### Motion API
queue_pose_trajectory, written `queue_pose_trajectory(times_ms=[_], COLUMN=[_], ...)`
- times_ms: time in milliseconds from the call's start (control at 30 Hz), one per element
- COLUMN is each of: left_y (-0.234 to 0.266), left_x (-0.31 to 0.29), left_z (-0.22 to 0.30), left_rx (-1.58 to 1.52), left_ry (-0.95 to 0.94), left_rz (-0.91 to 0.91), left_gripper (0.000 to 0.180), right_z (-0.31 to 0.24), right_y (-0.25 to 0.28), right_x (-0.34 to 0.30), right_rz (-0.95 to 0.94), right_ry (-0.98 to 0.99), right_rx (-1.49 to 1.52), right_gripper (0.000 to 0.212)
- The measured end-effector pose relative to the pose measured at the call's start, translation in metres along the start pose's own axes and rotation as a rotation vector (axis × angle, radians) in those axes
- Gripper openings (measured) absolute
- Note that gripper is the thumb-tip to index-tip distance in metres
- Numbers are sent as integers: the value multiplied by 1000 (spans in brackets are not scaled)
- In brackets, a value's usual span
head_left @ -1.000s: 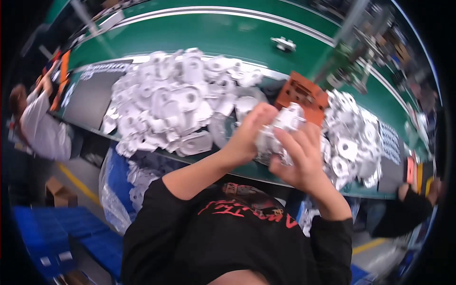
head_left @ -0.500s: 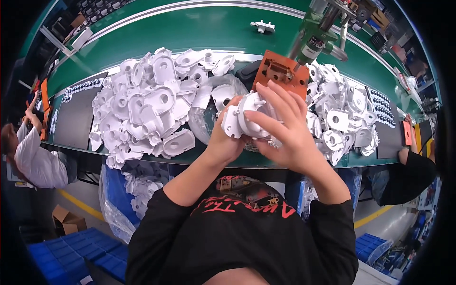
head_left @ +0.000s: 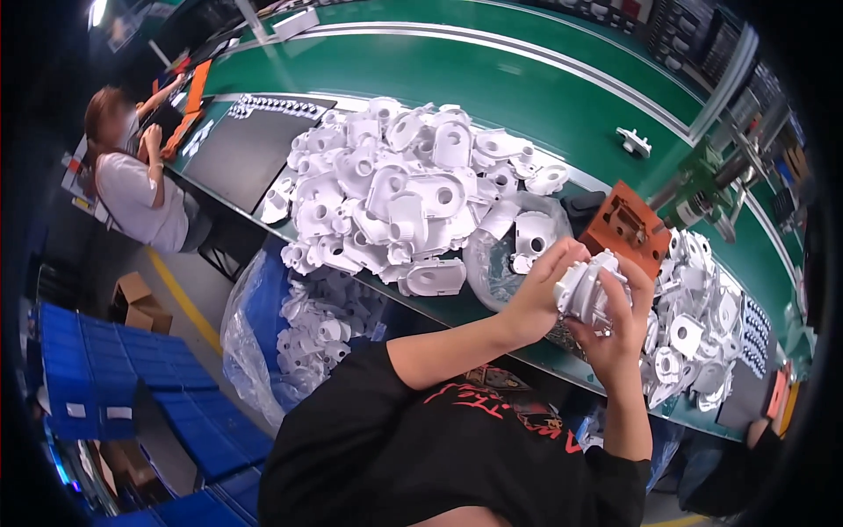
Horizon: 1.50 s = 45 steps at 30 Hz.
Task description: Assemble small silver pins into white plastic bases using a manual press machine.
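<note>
A white moulded plastic housing [head_left: 585, 292] is held between both hands just in front of the orange fixture block [head_left: 606, 235]. My left hand [head_left: 537, 297] grips its left side, fingers closed along the edge. With thumb and fingers curled round the other side, my right hand [head_left: 629, 327] also grips it. Some of the housing is hidden by the fingers. To the left lies a large heap of white plastic housings [head_left: 413, 198], and a smaller heap of similar parts [head_left: 689, 329] lies to the right. Beside my left hand is a clear plastic bag [head_left: 485, 274] with white parts in it.
A green press tool [head_left: 700, 186] stands by the fixture. One white part [head_left: 634, 142] lies on the green belt [head_left: 492, 75]. Below the bench edge is a plastic-lined blue bin [head_left: 256, 329] of parts. A co-worker [head_left: 145, 189] sits at left; blue crates [head_left: 97, 369] stand behind.
The view has swung to the left, so bench, heaps and hands appear further right and tilted. Both hands still hold the housing; my right fingers have curled closer round it.
</note>
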<state>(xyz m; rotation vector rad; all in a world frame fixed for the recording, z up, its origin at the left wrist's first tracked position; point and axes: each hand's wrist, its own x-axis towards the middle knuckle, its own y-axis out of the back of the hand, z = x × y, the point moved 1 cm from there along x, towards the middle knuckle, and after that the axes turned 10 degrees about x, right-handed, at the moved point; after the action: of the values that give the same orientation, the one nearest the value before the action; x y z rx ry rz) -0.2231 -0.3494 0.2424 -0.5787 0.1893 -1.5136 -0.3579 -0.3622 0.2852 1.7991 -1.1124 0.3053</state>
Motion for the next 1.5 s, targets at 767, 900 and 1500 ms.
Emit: queue_pose_trajectory(times_ms=[767,900,1500], left_y=[-19,-22,-51], left_x=[0,5,143], left_z=[1,-10,-72], left_rx=[-109,-25,1700], left_ry=[-107,25,-978], left_rz=[-193,-96,-664], left_gripper=[36,34,6], right_z=[43,35,55], right_y=[4,8,6], right_x=[1,-2,-60], right_rz=[447,271,-11], right_ry=[-171,-146,-398], right_rx=[238,127,131], right_gripper=[83,81,12])
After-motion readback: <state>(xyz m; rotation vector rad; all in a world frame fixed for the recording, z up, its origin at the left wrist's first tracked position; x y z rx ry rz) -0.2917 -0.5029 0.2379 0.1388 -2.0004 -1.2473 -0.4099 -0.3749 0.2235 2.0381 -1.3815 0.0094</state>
